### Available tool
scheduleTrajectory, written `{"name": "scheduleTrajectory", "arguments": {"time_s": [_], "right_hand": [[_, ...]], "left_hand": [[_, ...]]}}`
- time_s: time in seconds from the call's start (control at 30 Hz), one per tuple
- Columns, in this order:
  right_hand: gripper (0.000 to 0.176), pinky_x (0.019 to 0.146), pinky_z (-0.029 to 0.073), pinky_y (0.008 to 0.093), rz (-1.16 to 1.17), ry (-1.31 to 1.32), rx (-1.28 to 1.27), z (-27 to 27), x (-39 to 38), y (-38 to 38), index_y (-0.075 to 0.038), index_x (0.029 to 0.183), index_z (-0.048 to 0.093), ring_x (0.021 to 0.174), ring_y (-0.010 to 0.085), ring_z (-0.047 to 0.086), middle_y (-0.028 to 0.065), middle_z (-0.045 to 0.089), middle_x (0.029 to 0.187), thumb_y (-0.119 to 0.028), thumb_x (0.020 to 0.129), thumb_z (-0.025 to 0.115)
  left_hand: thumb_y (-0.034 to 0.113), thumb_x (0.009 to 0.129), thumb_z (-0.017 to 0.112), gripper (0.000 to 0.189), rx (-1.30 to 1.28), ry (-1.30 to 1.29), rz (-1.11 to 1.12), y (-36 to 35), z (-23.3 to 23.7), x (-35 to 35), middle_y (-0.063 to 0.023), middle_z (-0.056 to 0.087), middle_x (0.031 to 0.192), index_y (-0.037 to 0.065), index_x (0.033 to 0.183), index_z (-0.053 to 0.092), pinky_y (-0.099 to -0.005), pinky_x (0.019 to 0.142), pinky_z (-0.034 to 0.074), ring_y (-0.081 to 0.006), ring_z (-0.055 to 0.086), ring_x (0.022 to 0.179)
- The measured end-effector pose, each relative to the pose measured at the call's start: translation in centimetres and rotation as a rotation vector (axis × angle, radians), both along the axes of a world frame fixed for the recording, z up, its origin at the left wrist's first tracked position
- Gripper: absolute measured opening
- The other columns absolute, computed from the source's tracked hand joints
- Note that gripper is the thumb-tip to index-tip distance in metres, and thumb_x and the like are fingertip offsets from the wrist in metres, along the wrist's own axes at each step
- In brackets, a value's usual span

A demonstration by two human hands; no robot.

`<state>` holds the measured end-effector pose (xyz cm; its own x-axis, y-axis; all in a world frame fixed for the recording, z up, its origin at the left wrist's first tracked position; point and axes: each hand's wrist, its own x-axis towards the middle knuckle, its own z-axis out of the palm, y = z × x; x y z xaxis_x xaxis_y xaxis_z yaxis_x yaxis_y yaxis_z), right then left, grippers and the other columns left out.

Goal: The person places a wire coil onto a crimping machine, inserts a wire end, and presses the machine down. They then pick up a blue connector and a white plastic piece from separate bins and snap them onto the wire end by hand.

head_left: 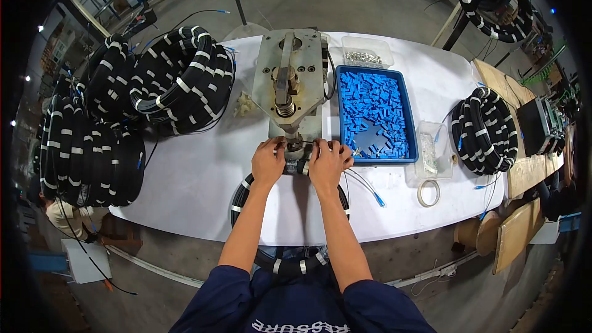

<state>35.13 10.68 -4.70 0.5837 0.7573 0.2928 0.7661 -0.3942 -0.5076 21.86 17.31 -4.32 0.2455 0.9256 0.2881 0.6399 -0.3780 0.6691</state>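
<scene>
Both of my hands are at the foot of a metal press in the middle of the white table. My left hand is at the left of the press die, its fingers closed round something too small to make out. On the right side of the die, my right hand has its fingers bent together, and what they hold is hidden. Beneath my hands a black cable coil with white tape bands hangs over the table edge. A thin cable with a blue connector sticks out to the right.
A blue tray of blue connectors stands right of the press, near clear boxes and a tape roll. Banded black coils are piled at the left; another coil lies at the right. A person's sleeve shows far left.
</scene>
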Motion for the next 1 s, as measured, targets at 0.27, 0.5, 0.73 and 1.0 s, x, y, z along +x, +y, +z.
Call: {"name": "scheduleTrajectory", "arguments": {"time_s": [0.27,0.5,0.73,1.0], "right_hand": [[0.016,0.096,0.024,0.0555,0.008,-0.011,0.028,-0.11,-0.06,-0.15,-0.016,0.102,0.071,0.113,0.0345,0.04,0.0088,0.059,0.107,-0.023,0.092,0.061],[0.016,0.096,0.024,0.0549,0.023,-0.008,0.036,0.03,-0.09,-0.24,-0.014,0.101,0.071,0.112,0.0338,0.04,0.01,0.058,0.105,-0.022,0.092,0.06],[0.016,0.096,0.024,0.0541,0.007,-0.008,0.034,0.11,-0.08,-0.21,-0.013,0.102,0.07,0.112,0.033,0.041,0.0097,0.058,0.105,-0.022,0.092,0.06],[0.018,0.096,0.024,0.0532,0.006,-0.001,0.022,0.17,-0.12,-0.18,-0.013,0.103,0.07,0.113,0.0327,0.04,0.0099,0.059,0.107,-0.023,0.093,0.06]], "left_hand": [[0.019,0.09,0.064,0.023,-0.031,-0.015,0.016,0.14,0.12,-0.08,-0.017,0.071,0.1,0.002,0.103,0.071,-0.0421,0.084,0.051,-0.0363,0.066,0.094],[0.019,0.09,0.063,0.023,-0.06,-0.022,0.041,0.0,0.49,0.09,-0.0173,0.071,0.101,0.002,0.104,0.072,-0.0421,0.086,0.05,-0.0373,0.065,0.097],[0.017,0.091,0.063,0.022,-0.046,-0.011,0.02,0.13,0.17,-0.01,-0.0169,0.071,0.098,0.002,0.103,0.072,-0.0424,0.084,0.05,-0.037,0.065,0.095],[0.017,0.09,0.063,0.021,-0.024,-0.014,0.011,0.25,-0.13,-0.15,-0.0156,0.071,0.097,0.002,0.103,0.071,-0.0421,0.083,0.05,-0.035,0.066,0.092]]}}
